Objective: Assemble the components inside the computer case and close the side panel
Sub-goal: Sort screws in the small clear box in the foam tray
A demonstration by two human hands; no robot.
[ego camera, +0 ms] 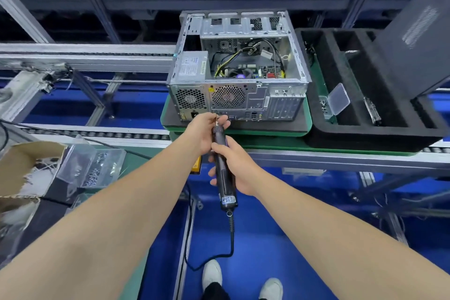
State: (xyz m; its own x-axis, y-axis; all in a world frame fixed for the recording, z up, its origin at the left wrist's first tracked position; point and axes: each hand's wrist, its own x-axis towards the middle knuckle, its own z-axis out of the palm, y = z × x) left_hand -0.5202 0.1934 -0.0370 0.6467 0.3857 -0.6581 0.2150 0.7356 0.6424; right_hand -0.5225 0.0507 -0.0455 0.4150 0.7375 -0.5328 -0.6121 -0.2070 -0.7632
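Gripping the black cylindrical electric screwdriver (222,178), the right hand (237,168) has its fingers curled round the mid-barrel. A coiled cord (231,238) hangs from the tool's tail. The left hand (207,133) pinches the thin metal bit at the tip; I cannot tell whether a screw sits there.

The tip is just in front of the computer case (280,61), low on its perforated rear plate. The case is bare galvanised steel with its top side open, and it lies on a black-matted, green-rimmed pallet (308,126) with its rear at the pallet's near edge. A boxy grey power supply (192,64) fills the case's left corner.

The dark, matt side panel (414,39) leans tilted in a black foam tray (365,134) to the right of the pallet. A clear plastic box (337,98) stands open at the tray's left wall.
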